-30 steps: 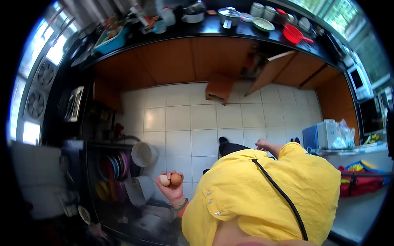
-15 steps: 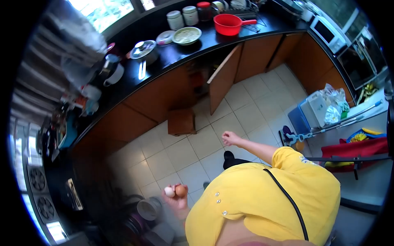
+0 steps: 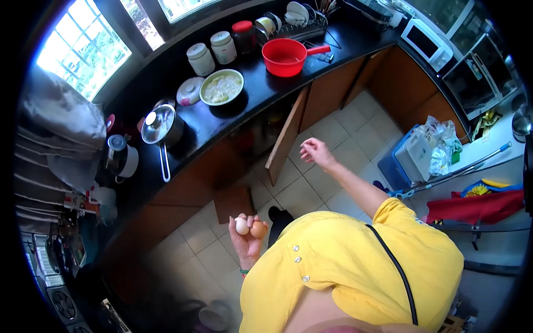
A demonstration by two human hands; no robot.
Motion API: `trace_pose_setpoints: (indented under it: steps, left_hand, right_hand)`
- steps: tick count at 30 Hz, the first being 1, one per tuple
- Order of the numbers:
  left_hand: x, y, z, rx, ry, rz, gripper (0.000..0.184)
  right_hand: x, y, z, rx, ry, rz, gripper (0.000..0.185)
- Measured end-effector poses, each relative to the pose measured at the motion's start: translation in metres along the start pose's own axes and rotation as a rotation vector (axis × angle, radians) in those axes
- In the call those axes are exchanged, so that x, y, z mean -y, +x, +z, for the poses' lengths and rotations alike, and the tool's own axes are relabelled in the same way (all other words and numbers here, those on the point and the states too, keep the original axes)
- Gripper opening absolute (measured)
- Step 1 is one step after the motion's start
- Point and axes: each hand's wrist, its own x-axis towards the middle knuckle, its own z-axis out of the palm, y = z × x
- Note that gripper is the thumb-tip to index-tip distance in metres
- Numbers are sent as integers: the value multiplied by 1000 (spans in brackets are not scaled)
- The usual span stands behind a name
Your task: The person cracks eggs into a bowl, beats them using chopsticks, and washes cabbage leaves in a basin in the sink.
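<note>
My left hand (image 3: 247, 242) is closed around two eggs, a white egg (image 3: 241, 226) and a brown egg (image 3: 258, 229), side by side above the floor. A bracelet circles that wrist. Out over the floor tiles, near the open cabinet door (image 3: 288, 135), is my right hand (image 3: 317, 154); its fingers are loosely bent and I see nothing in them. On the dark counter stand a bowl with pale contents (image 3: 222, 89), a lidded saucepan (image 3: 161, 126) and a red pan (image 3: 284, 58). Neither hand touches these.
Two white jars (image 3: 201, 59) and a red-lidded jar (image 3: 243, 36) line the back of the counter (image 3: 191, 147). A brown box (image 3: 233, 204) sits on the floor below. To the right are a microwave (image 3: 426, 44), a blue bin (image 3: 401, 161) and a mop handle (image 3: 477, 165).
My view has moved closer to the counter. The left hand has risen with both eggs still in it. My right hand reaches farther forward, nearer the cabinet door.
</note>
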Motion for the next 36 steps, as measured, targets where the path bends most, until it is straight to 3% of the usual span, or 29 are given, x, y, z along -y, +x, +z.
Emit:
trace_pose_setpoints:
  steps: [7, 11, 18, 26, 30, 32, 36]
  left_hand:
    - [-34, 110, 82, -12, 69, 23, 30]
    - [-26, 176, 115, 0, 89, 89, 28]
    - [52, 281, 189, -111, -18, 332, 28]
    - [141, 353, 274, -254, -6, 310, 28]
    - [152, 368, 284, -172, -27, 288, 30]
    - [158, 360, 291, -190, -33, 301, 30]
    - [168, 366, 288, -185, -39, 345, 30]
  right_hand:
    - [141, 126, -81, -108, 96, -169, 14]
    - [193, 233, -148, -202, -115, -230, 16]
    - [225, 482, -241, -249, -350, -435, 17]
    - [269, 642, -272, -435, -743, -895, 17]
    - [280, 686, -271, -421, -1027, -703, 21]
    - [276, 695, -261, -275, -1169, -413, 24]
    - [284, 706, -257, -215, -1135, -353, 21]
